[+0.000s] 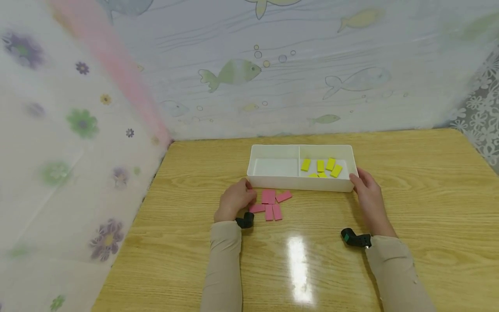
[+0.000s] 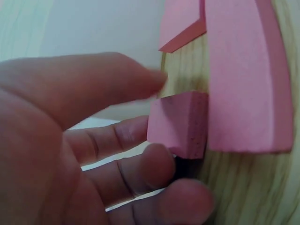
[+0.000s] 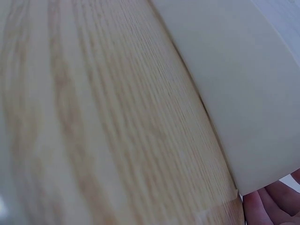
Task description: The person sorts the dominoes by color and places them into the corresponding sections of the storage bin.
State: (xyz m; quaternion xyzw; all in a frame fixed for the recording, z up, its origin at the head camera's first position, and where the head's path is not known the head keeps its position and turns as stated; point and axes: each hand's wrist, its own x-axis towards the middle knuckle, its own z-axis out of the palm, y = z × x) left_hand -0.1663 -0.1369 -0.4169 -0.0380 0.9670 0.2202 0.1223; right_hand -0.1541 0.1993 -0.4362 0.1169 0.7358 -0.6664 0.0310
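A white two-compartment box [image 1: 300, 183] stands on the table, its left compartment bare and its right one holding several yellow blocks [image 1: 320, 166]. In front of it lie several flat pink blocks [image 1: 269, 197]. My left hand [image 1: 235, 200] is at the left of these, near the box's front left corner. In the left wrist view, its fingertips are at the end of one pink block [image 2: 176, 124], and the blurred thumb hovers just above that block. My right hand [image 1: 368, 197] holds the box's front right corner, thumb at the front; in the right wrist view its fingers [image 3: 274, 204] are partly hidden.
The wooden table [image 1: 175, 260] carries the box and blocks. A fish-patterned sheet [image 1: 288, 95] hangs behind it and a flowered sheet [image 1: 70, 173] at the left. Each wrist wears a black camera, one at the left [image 1: 245, 220], one at the right [image 1: 355, 238].
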